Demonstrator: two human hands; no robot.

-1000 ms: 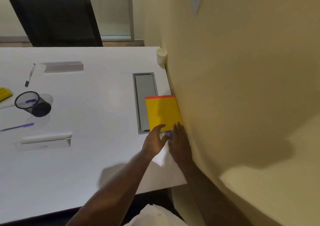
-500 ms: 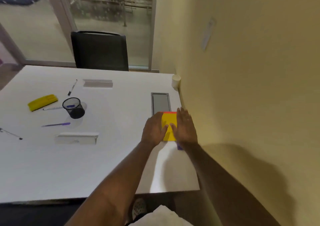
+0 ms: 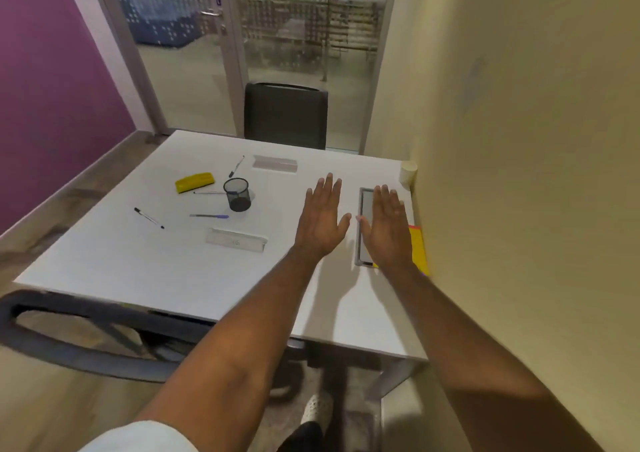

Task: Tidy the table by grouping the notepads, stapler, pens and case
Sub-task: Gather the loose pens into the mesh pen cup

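Notepad (image 3: 418, 249) lies against the wall on the tabletop (image 3: 173, 261). Left hand (image 3: 323, 218) and right hand (image 3: 386, 228) are released, fingers straight, grasping nothing.

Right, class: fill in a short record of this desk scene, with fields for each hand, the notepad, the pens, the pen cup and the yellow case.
left hand: open, flat, holding nothing
right hand: open, flat, over the grey desk hatch
notepad: yellow, at the wall edge, partly hidden by the right hand
pens: four loose on the white table
black pen: furthest left
purple pen: near the cup
pen cup: black mesh, upright
yellow case: left of the cup
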